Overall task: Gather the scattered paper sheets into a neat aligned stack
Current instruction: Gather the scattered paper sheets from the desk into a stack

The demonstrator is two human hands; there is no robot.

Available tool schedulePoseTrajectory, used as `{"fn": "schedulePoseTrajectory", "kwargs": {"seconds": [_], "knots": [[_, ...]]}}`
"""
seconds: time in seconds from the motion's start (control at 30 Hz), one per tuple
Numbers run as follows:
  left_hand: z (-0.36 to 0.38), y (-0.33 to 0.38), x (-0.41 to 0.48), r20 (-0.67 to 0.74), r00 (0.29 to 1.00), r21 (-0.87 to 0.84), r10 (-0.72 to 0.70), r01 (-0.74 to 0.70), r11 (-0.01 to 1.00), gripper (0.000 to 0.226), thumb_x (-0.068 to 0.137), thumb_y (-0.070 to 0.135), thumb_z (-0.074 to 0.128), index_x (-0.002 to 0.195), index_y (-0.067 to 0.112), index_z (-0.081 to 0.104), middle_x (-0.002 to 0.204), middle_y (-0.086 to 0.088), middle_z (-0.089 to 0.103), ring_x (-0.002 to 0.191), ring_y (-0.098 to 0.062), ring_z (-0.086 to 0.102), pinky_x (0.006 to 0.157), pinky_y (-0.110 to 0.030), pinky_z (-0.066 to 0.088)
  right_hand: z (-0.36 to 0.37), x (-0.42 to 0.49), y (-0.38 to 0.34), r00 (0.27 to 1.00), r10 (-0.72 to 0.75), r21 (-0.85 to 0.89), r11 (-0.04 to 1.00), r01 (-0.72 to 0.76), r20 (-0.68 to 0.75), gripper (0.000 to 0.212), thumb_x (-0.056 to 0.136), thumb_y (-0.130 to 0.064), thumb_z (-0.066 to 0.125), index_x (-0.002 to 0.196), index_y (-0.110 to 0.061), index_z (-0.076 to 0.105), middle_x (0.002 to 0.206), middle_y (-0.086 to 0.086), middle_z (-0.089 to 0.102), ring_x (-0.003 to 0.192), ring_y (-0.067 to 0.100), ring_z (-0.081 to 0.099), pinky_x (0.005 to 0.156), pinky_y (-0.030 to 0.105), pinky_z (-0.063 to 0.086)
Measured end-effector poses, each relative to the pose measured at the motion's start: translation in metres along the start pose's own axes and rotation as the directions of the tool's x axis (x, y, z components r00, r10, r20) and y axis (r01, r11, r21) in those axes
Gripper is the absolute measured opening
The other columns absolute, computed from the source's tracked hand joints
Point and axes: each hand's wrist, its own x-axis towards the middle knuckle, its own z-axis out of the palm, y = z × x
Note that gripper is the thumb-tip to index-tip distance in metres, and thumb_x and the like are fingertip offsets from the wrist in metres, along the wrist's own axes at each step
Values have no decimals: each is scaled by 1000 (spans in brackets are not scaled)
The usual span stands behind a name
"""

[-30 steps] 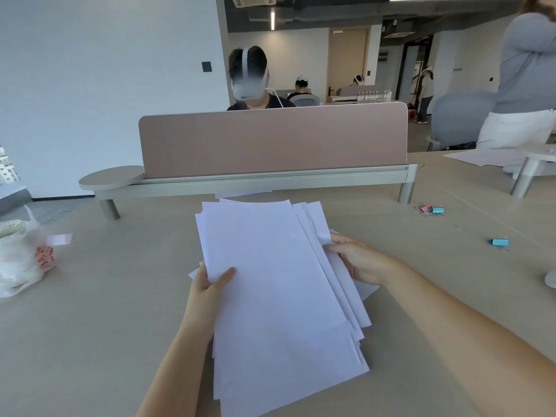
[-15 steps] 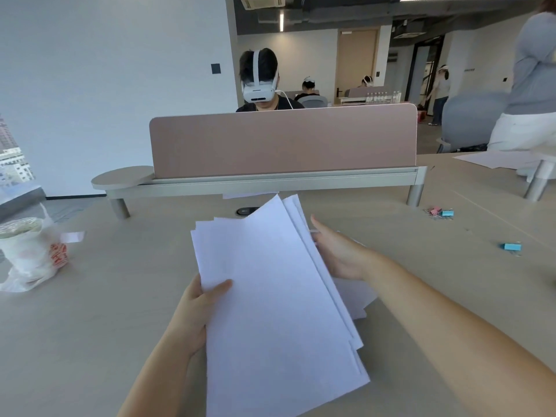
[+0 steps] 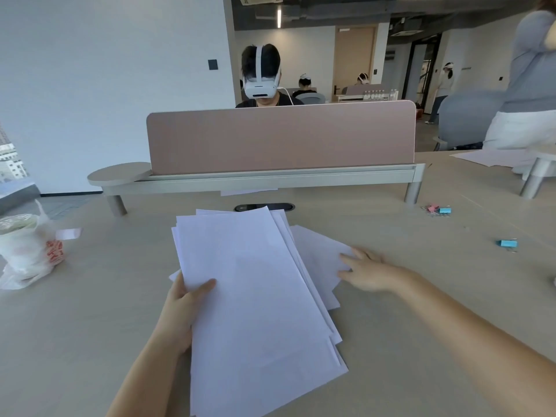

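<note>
A loose, fanned bundle of white paper sheets [image 3: 255, 296] fills the middle of the head view, its edges uneven. My left hand [image 3: 183, 308] grips the bundle's left edge, thumb on top. To the right, a few more white sheets [image 3: 316, 254] lie flat on the table, partly under the bundle. My right hand [image 3: 365, 270] rests on the right edge of those flat sheets, fingers spread and flat, holding nothing. A small corner of another sheet peeks out by my left thumb.
The beige table [image 3: 90, 326] carries a white plastic bag [image 3: 27, 251] at the left, pink and blue binder clips [image 3: 439, 209] and a blue clip [image 3: 508, 244] at the right. A pink divider screen [image 3: 282, 136] stands behind, with a person beyond it. A black cable port [image 3: 264, 206] lies near the sheets.
My right hand has left the bundle's right edge and moved right and down onto the flat sheets on the table. The left hand keeps holding the bundle.
</note>
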Motion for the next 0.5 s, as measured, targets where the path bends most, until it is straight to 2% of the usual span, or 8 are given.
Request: {"fn": "schedulePoseTrajectory", "kwargs": {"seconds": [0.1,0.2,0.23,0.3,0.37,0.43,0.5], "knots": [[4,3,1,-2,1000,3,7,-7,1000,39,93,3,75,126,23,71,114,-7,85,97,-32,82,72,-45,67,-9,27,-7,997,-80,41,996,79,23,61,105,-23,26,163,-37,16,174,0,-2,159,21,-8,126,47,-6],[3,6,2,-7,1000,-19,-15,15,1000,35,101,1,66,132,18,70,118,-9,84,98,-34,82,75,-46,67,-16,40,-23,990,-140,67,988,142,-26,63,101,-10,28,160,-32,33,171,-2,21,158,20,14,124,43,2],[3,7,2,-17,1000,-20,-18,18,1000,35,101,2,66,133,16,69,119,-10,84,99,-34,82,76,-46,66,-16,43,-29,987,-142,84,985,148,-68,57,102,-13,29,156,-28,40,167,-2,32,155,20,24,123,42,7],[-1,8,3,-50,999,-15,-9,8,1000,32,100,2,66,129,15,70,113,-8,85,92,-30,83,72,-43,66,-13,49,-39,981,-129,70,988,141,-148,45,106,-36,33,145,-23,51,155,1,48,148,24,37,119,44,15],[-8,9,4,-108,994,5,18,-18,1000,31,97,2,70,126,13,70,111,-10,84,87,-30,82,68,-39,65,-4,55,-46,978,-61,-3,998,61,-200,64,102,-59,33,147,-17,49,161,11,38,153,30,25,122,49,12],[-17,11,7,-150,987,31,56,-52,998,41,93,3,74,133,7,67,124,-18,79,95,-35,77,71,-40,65,3,51,-56,965,76,-81,992,-99,-249,76,101,-62,29,153,-9,43,166,20,23,156,36,12,125,50,7],[-26,12,10,-160,983,54,88,-80,995,44,96,0,71,139,4,64,128,-20,75,99,-35,74,71,-40,67,7,41,-64,962,152,-131,974,-185,-227,77,102,-62,18,149,-10,50,166,24,23,154,39,10,124,51,7]]}}
